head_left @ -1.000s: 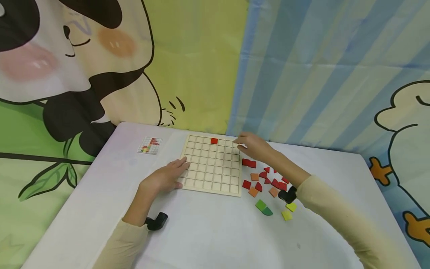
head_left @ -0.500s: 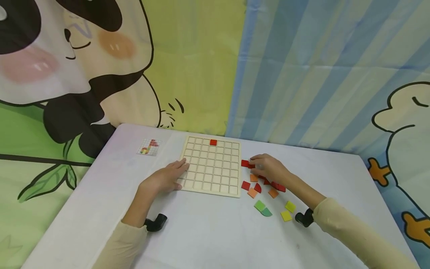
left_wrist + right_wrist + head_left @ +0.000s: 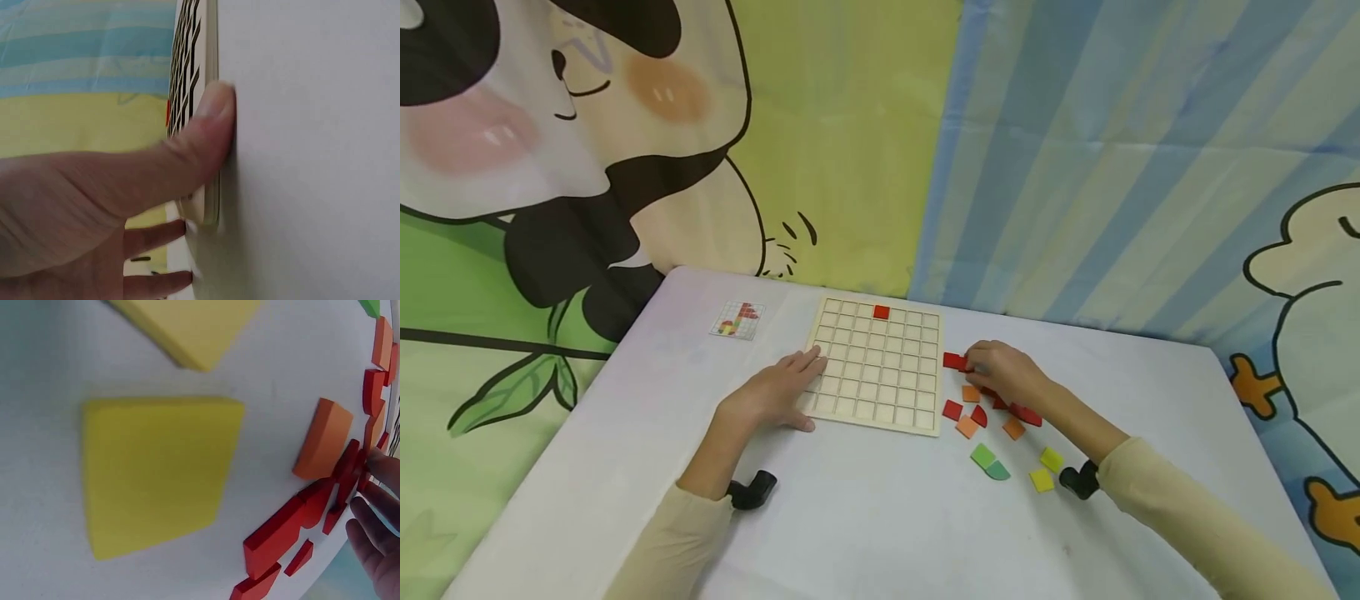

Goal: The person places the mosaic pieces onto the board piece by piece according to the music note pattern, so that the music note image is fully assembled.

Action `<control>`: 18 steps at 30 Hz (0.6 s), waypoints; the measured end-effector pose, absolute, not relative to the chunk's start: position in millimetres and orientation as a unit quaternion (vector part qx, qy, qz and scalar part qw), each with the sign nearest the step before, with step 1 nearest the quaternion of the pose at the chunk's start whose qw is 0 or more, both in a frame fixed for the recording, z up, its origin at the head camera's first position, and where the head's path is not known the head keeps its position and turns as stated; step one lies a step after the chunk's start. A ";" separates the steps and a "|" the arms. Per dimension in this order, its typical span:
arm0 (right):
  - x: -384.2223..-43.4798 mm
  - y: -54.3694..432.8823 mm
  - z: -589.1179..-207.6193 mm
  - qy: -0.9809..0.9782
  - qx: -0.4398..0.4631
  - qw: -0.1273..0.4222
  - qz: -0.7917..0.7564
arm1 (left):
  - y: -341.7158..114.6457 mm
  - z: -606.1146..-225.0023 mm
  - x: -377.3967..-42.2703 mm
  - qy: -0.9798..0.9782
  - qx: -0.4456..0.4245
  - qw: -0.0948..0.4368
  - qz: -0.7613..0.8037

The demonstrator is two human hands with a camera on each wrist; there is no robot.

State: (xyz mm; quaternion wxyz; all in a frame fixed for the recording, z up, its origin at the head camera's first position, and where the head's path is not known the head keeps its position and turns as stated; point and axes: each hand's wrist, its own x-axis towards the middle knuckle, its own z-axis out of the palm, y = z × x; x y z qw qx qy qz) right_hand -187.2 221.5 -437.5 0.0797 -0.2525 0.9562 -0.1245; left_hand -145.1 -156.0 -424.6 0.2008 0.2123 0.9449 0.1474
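Note:
A wooden grid board (image 3: 872,425) lies on the white table, with one red square tile (image 3: 881,312) in its top row. My left hand (image 3: 775,387) rests at the board's left edge, fingers straight; in the left wrist view its thumb (image 3: 200,134) lies against the board's side (image 3: 211,209). Right of the board, my right hand (image 3: 1003,371) is over the loose red tiles. Its thumb and fingers pinch a red tile (image 3: 363,480), mostly hidden by the hand. Another red tile (image 3: 954,360) lies just left of the fingertips.
Loose orange (image 3: 967,427), red (image 3: 952,410), green (image 3: 982,456) and yellow tiles (image 3: 1041,480) are scattered right of the board. A small printed pattern card (image 3: 737,321) lies to the board's left. Printed cloth (image 3: 842,150) hangs behind the table.
My right hand has come from the board's upper right corner down to the red tiles and stays there. The left hand stays at the board's edge, its thumb shifting slightly.

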 end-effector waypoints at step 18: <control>-209.5 217.0 -404.4 0.940 -0.200 0.073 -0.268 | -156.3 -427.8 -148.8 0.947 0.212 0.193 0.146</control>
